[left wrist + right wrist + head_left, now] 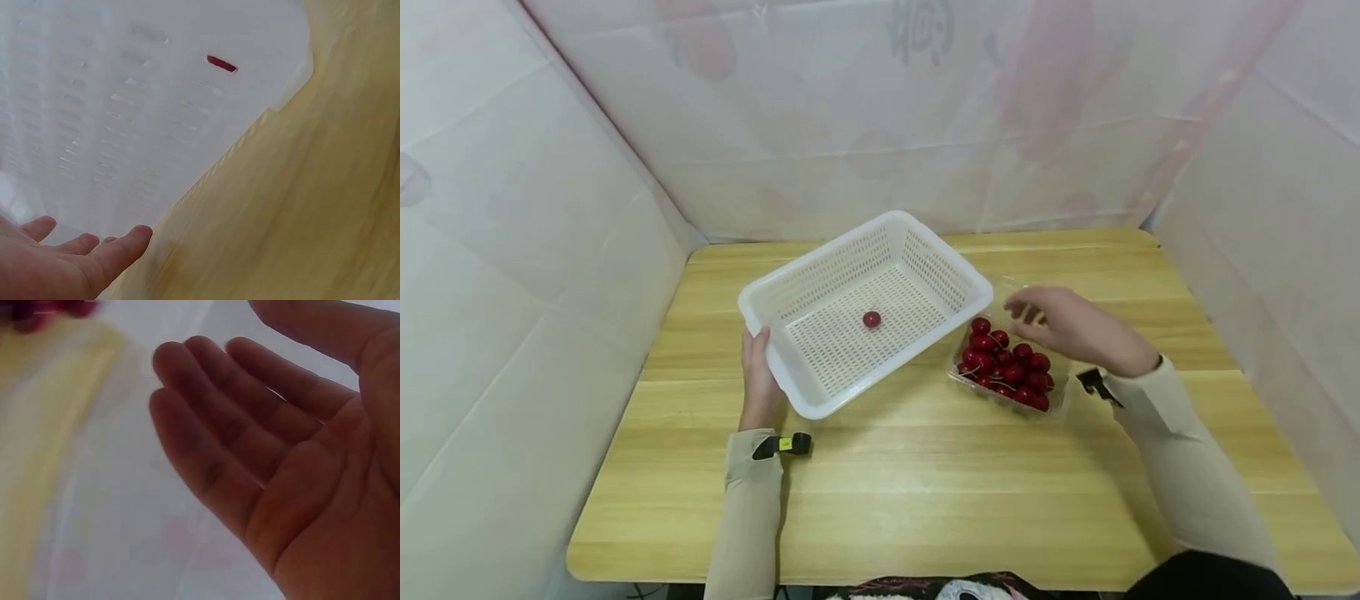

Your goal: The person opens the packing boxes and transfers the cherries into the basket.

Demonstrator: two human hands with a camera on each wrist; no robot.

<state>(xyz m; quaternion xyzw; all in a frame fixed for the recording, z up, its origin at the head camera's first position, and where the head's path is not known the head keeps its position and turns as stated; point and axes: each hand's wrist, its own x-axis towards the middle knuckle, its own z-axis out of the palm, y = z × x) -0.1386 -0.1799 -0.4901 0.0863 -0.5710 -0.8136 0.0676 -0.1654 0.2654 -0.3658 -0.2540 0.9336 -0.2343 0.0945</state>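
Observation:
My left hand [758,379] grips the left end of a white plastic basket [898,353], thumb by the rim and fingers beneath. The basket is slotted, set at an angle, and holds one dark red cherry [872,319]. In the left wrist view, red [222,63] shows through a slot in the basket's underside. My right hand [1067,325] hovers over the far right part of a clear plastic box [1060,379] filled with cherries [1011,371], some with stems. Its fingers are loosely bent around nothing, and the palm [312,487] is bare in the right wrist view.
A light wooden table [925,500] carries the box. Pale fabric walls [820,125] with faint pink patterns enclose its back and both sides. The basket's right corner comes close to the cherry box. Black straps [782,445] circle the wrists.

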